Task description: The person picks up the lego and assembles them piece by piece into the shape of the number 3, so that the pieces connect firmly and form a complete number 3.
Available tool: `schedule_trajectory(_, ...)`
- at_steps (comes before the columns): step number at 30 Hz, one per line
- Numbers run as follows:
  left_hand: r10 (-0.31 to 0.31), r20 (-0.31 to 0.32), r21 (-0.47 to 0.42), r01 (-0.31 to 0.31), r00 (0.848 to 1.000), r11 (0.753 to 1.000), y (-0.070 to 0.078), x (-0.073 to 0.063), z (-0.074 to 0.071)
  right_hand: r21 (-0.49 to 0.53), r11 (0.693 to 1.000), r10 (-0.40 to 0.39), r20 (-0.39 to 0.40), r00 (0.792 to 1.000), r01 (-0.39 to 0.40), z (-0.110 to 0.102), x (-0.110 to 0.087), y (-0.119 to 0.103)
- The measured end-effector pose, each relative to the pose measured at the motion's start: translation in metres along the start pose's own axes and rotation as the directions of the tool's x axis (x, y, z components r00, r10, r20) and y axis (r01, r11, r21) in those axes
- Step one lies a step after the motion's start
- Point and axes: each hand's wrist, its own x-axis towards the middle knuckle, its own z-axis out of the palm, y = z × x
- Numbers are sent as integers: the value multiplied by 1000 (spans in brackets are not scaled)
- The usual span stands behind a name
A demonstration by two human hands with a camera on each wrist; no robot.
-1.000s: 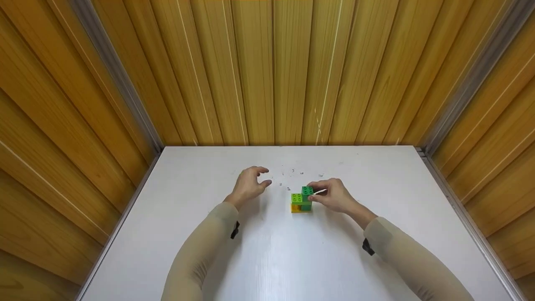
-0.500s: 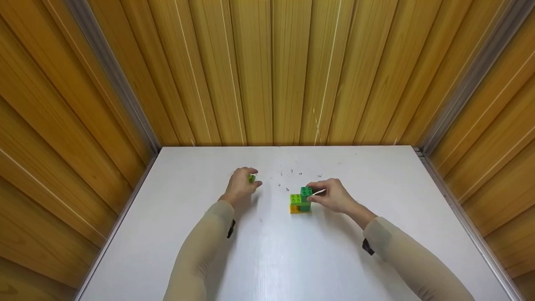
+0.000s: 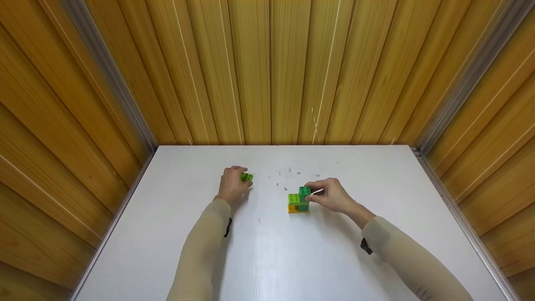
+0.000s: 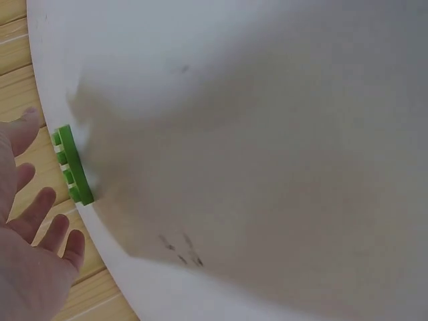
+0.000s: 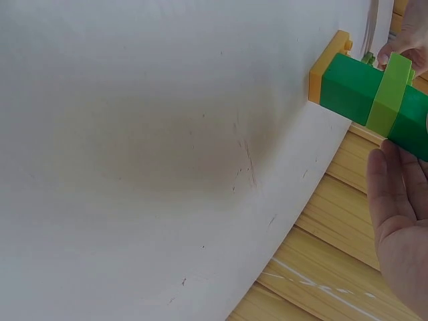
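My left hand (image 3: 232, 184) is over a flat light green brick (image 4: 75, 166) at the back left of the table. Its thumb and fingers stand apart around the brick, and in the left wrist view gaps show between them and it. My right hand (image 3: 332, 195) pinches the top of a small brick stack (image 5: 351, 85). That stack has a yellow-orange base plate, a dark green brick, a light green brick across it and another dark green brick on top. Its thumb is mostly out of the right wrist view.
A white table (image 3: 267, 251) carries small dark marks (image 3: 286, 172) near the back, between the hands. Wood-patterned walls (image 3: 288, 75) rise behind it and at both sides. Grey metal rails run along the corners and table edges.
My left hand has moved left, and the flat light green brick, first hidden, now shows between its thumb and fingers. My right hand has stayed at the stack.
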Motion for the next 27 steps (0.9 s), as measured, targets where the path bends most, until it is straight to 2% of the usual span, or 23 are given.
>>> schedule_trajectory(4,0,14,29,-1,1000,1000,-8,2,1,-1,1000,2,-5,1000,-2,-1,0,0)
schedule_trajectory(9,-30,25,20,29,999,999,-14,5,0,-11,1000,14,7,1000,-14,-1,1,-1)
schedule_trajectory(18,3,39,56,-5,999,998,-14,9,-2,-11,999,32,8,999,-32,-2,2,-3)
schedule_trajectory(27,-1,33,100,-2,999,995,-15,10,3,-19,999,36,9,999,-36,-2,1,-4)
